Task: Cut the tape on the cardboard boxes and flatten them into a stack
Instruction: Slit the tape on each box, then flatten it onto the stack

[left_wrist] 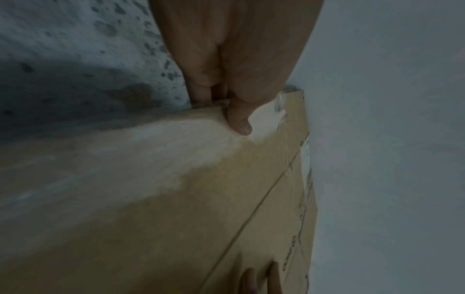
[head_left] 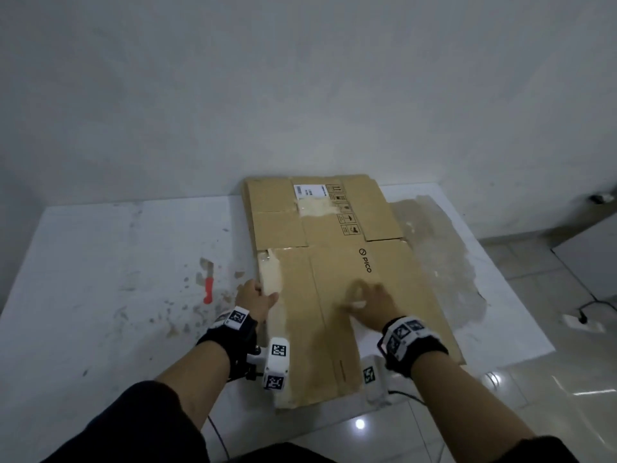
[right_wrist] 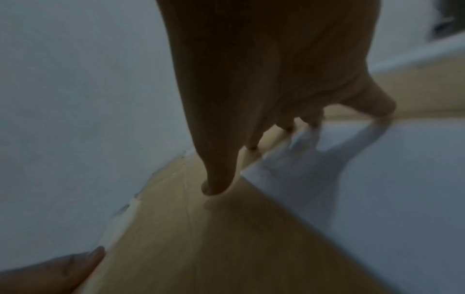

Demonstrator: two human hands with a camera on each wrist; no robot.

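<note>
Flattened brown cardboard [head_left: 337,262] with a "PICO" print lies on the white table [head_left: 100,262], its far end against the wall. My left hand [head_left: 255,297] grips its left edge at a pale tape strip: the thumb [left_wrist: 239,123] lies on top and the fingers curl under the cardboard [left_wrist: 176,199]. My right hand [head_left: 367,304] rests flat on the cardboard's near middle, its straight fingertips [right_wrist: 216,187] pressing the cardboard [right_wrist: 201,248]. A red-handled knife [head_left: 208,282] lies on the table left of my left hand, apart from both hands.
The wall [head_left: 300,95] stands right behind the cardboard. A brown peeled patch [head_left: 440,262] marks the table on the right. The table's right and near edges drop to a tiled floor [head_left: 551,379] with a power strip [head_left: 584,324] and cable.
</note>
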